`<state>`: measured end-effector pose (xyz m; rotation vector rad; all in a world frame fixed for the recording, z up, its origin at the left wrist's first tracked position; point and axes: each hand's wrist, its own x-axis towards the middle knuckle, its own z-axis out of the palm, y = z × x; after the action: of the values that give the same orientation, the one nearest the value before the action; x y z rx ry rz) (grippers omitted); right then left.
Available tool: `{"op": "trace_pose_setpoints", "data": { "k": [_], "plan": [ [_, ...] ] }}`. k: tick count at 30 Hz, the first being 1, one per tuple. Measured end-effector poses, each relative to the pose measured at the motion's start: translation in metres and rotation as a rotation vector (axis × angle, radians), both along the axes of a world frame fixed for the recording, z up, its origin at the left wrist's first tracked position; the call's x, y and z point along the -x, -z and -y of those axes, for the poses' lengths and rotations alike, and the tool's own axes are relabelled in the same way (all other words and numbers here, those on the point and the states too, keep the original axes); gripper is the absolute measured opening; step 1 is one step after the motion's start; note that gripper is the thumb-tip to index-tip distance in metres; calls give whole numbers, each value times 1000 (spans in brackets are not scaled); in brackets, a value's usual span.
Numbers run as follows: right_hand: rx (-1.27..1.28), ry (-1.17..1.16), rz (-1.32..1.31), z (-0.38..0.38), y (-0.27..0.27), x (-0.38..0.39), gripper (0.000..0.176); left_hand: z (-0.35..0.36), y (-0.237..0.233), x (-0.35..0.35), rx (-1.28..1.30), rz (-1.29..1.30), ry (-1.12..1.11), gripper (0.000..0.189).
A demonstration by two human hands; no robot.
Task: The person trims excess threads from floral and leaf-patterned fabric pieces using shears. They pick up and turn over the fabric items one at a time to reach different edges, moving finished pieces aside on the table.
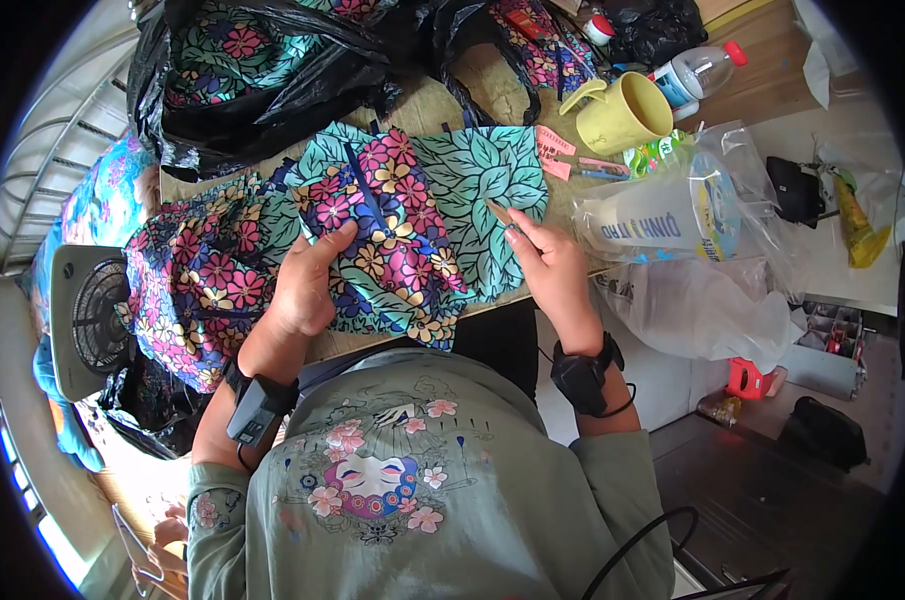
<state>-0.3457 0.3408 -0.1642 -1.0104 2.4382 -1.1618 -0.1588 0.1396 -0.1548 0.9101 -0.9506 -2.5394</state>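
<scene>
Worn wood tabletop [413, 108] bears the floral fabric [398, 215], left of the yellow mug [628, 115]. Apart, the left hand [308, 280] grips its flowered part and the right hand [553, 262], nearer the mug, pinches a small pointed tool [498, 211] at its teal leaf print; right of the mug lies a red-capped bottle [701, 76].

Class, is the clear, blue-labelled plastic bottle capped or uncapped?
Capped: a red plastic cap covers the neck of the bottle.

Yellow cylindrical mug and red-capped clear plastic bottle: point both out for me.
Yellow cylindrical mug [610, 121]: head view, outer side wall.
Red-capped clear plastic bottle [677, 85]: head view, blue-and-white label.
</scene>
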Motion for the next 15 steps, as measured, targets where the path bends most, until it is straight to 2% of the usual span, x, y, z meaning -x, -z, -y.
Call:
{"op": "trace_pose_setpoints", "data": {
  "k": [8, 15],
  "plan": [
    [-53, -35, -32, 1, -2, 1, 29, -2, -3, 3, 18, 3, -37, 29],
    [21, -26, -175, 3, 6, -1, 30, -3, -2, 3, 10, 2, -38, 29]
  ]
}}
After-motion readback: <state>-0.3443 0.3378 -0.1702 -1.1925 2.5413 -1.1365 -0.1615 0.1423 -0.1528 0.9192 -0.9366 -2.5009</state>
